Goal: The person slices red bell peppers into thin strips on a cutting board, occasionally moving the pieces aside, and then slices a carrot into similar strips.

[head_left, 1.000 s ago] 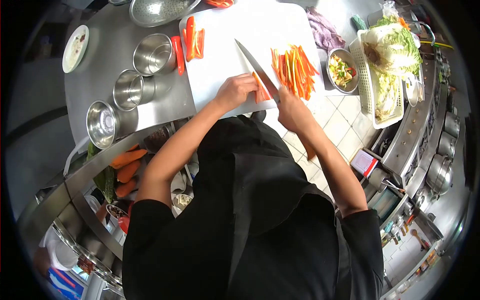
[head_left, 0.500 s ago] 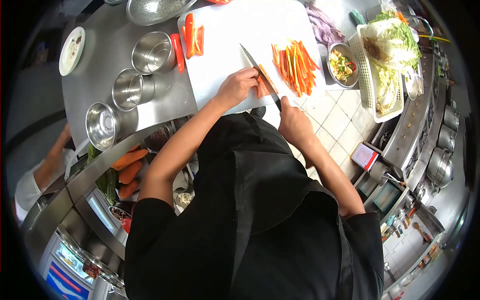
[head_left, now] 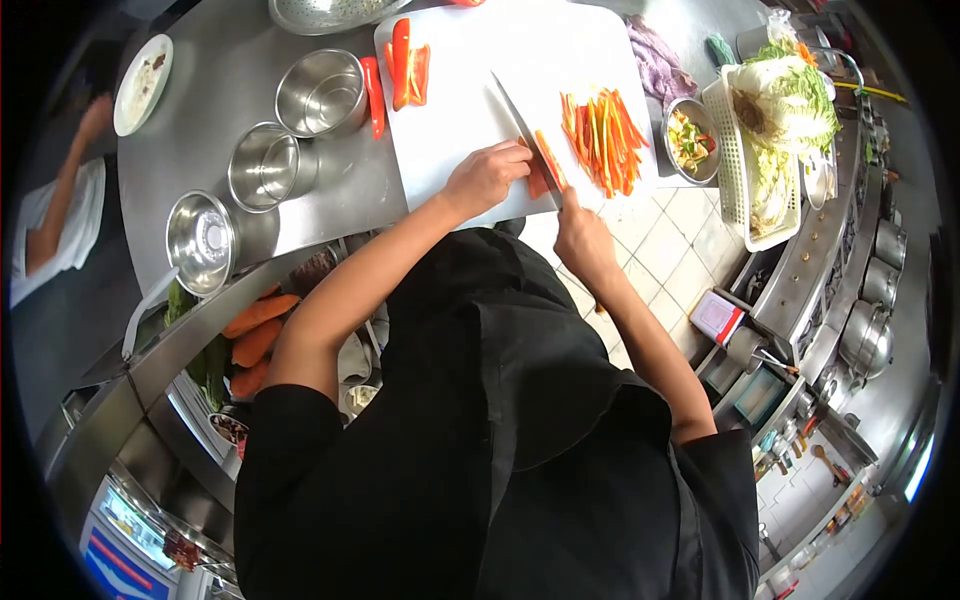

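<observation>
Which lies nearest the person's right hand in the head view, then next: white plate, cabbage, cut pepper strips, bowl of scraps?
From the right hand, holding the knife:
1. cut pepper strips, just beyond on the board.
2. bowl of scraps, right of the board.
3. cabbage, far right in the basket.
4. white plate, far left.

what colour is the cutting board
White. The cutting board shows best in the head view.
</observation>
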### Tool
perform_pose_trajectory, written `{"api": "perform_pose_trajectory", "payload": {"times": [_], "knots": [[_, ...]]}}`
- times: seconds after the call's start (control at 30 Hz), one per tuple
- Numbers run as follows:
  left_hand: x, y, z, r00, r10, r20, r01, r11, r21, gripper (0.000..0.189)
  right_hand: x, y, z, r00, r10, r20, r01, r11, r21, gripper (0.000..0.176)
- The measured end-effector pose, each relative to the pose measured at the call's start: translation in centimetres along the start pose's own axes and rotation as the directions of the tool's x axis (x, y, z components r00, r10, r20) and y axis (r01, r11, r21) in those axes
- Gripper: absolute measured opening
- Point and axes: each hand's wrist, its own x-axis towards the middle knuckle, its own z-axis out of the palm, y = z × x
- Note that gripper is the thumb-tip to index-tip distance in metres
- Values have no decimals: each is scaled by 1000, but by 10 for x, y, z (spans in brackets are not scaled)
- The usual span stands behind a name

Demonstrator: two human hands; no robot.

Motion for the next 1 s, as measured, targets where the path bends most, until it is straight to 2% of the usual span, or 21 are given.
{"api": "perform_pose_trajectory", "payload": {"times": [0.07,0.13,0.2,0.23,0.27,0.3,0.33,0.37,0.43,0.47,0.53,0.57,0.63,0.67,0.73,0.77,0.8,0.83,0.9,1.0], "knots": [[1,-1,-2,1000,-2,18,2,1000,-14,15,24,-10,-7,993,-100,-70,107,989,102,22],[2,0,-5,989,-65,130,80,991,-109,15,31,-8,-10,991,-107,-80,110,993,34,22],[1,4,-2,996,-63,58,61,997,38,19,18,-8,-20,995,-97,-33,97,995,8,21],[5,7,-12,944,-173,280,160,985,66,22,2,-10,-23,999,-43,8,43,999,30,21],[-5,-1,1,989,-90,115,91,996,-1,24,-13,-15,-22,1000,-13,-15,13,1000,26,26],[4,8,-1,992,32,-123,-31,999,13,14,-16,-9,-12,997,55,50,-57,997,49,36],[6,5,1,992,37,-123,-40,999,-27,15,-11,0,7,999,34,-27,-33,998,45,46],[4,0,9,988,40,-150,-36,999,30,15,3,-1,14,998,38,-47,-36,998,47,49],[3,2,3,998,29,-52,-26,998,66,13,26,-2,10,997,-34,-67,41,994,105,34],[10,15,-9,1000,9,-20,-8,1000,22,10,30,-9,-3,999,-40,-30,44,991,128,29],[10,18,-11,999,-50,18,48,995,85,7,20,-9,-14,1000,-23,21,20,993,115,29],[13,13,-9,999,-50,14,48,995,92,7,15,-9,-21,999,-29,18,27,993,115,29],[7,13,-3,998,24,-64,-15,989,146,7,-11,-10,-18,992,79,96,-87,992,87,29],[6,12,-3,997,7,-81,2,994,112,9,-11,-7,-4,997,50,66,-51,999,18,34],[6,11,-3,992,49,-119,-41,997,66,13,10,6,34,996,-15,-89,24,994,103,44],[7,14,-6,997,8,-83,-3,998,56,13,21,-2,28,986,-20,-164,46,987,152,37],[5,12,-4,997,-13,-77,18,998,58,11,40,10,40,981,-89,-174,114,983,145,31],[2,9,-2,997,-1,-74,9,995,104,9,37,-2,19,982,-99,-164,119,986,115,28],[5,15,-6,997,15,-77,-9,997,72,8,25,-12,-9,998,-46,-44,51,990,133,29],[2,11,-2,998,7,-69,1,994,110,9,-4,-14,-9,1000,-17,9,16,995,101,28]]}}
